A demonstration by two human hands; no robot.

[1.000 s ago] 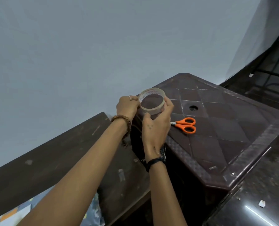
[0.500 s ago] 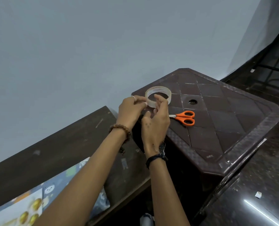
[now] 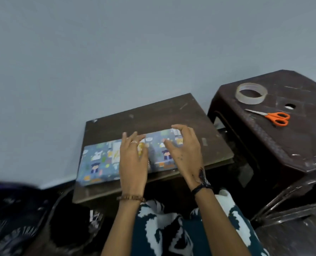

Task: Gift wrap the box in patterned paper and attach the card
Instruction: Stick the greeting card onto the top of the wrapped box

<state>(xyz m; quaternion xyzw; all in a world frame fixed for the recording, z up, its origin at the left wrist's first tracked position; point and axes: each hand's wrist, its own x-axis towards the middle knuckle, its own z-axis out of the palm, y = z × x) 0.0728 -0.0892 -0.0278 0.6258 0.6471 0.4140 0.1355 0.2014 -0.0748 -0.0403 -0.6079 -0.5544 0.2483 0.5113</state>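
The box (image 3: 98,163), covered in blue patterned paper, lies flat on a small dark wooden table (image 3: 153,115). Both hands hover over its top. My left hand (image 3: 133,159) is at the middle of the box, fingers spread and touching the paper. Over the box's right end is my right hand (image 3: 185,154), with thumb and fingers curved apart. A small pale strip shows at its index fingertip; blur hides whether it is tape. The clear tape roll (image 3: 251,93) lies on the brown plastic stool (image 3: 301,145) to the right. I cannot make out a card.
Orange-handled scissors (image 3: 275,118) lie on the stool just right of the tape roll. A dark bag (image 3: 15,218) sits on the floor at the lower left. A grey wall runs behind the table. My patterned trousers fill the bottom centre.
Both hands left the tape roll on the stool and swung left to the wrapped box. The view turned left and down, bringing the box and table into sight.
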